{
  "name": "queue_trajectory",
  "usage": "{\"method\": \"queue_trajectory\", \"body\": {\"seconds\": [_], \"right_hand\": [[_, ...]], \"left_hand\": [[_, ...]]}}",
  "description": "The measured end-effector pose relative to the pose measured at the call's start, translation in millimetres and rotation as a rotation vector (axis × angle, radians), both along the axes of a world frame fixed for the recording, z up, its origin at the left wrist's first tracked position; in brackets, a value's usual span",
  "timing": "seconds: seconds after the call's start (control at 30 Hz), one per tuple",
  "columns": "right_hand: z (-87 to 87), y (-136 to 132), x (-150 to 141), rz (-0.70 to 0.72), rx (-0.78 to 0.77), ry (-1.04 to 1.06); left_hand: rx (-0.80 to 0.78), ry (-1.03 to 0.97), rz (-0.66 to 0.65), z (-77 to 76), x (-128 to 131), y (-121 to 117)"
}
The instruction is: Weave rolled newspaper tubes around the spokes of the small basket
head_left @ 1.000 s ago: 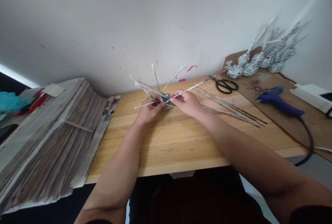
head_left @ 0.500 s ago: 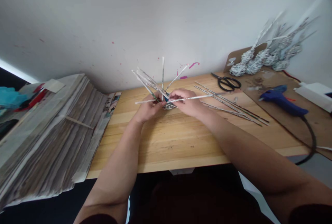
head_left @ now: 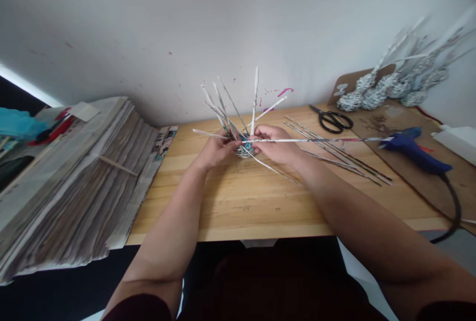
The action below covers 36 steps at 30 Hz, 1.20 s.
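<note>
The woven paper piece (head_left: 244,152) sits mid-frame between both hands, its rounded bottom formed; the upright paper spokes (head_left: 255,95) stand free above it, so the sides look barely begun. The left hand (head_left: 216,152) has its fingers curled closed on the piece's left edge; the right hand (head_left: 274,144) pinches a long paper strip (head_left: 297,140) at its right edge. Spare paper rods (head_left: 336,155) lie right of centre, unused, and more-built woven forms (head_left: 385,90) stand at upper right. Print on the newspaper stack (head_left: 92,177) at left and markings elsewhere are too small to read; no brand is legible.
</note>
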State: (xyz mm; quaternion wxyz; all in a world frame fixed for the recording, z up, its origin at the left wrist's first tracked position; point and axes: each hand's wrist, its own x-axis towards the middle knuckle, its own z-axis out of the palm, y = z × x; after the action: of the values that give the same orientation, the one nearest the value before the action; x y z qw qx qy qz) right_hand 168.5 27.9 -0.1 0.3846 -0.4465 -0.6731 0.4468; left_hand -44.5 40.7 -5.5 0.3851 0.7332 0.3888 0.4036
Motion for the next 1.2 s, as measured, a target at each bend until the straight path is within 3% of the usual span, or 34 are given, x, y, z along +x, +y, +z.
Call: {"method": "queue_trajectory", "body": {"seconds": [0.43, 0.8, 1.2], "right_hand": [[3.7, -3, 9, 0.056, 0.427, -0.227], [11.4, -4, 12, 0.095, 0.393, -0.416], [0.3, -6, 9, 0.028, 0.233, -0.308]], "left_hand": [[-0.003, -0.053, -0.07, -1.3, 0, 2], [0.057, 0.011, -0.037, -0.2, 2, 1], [-0.043, 0.0, -0.004, 0.1, 3, 2]]}}
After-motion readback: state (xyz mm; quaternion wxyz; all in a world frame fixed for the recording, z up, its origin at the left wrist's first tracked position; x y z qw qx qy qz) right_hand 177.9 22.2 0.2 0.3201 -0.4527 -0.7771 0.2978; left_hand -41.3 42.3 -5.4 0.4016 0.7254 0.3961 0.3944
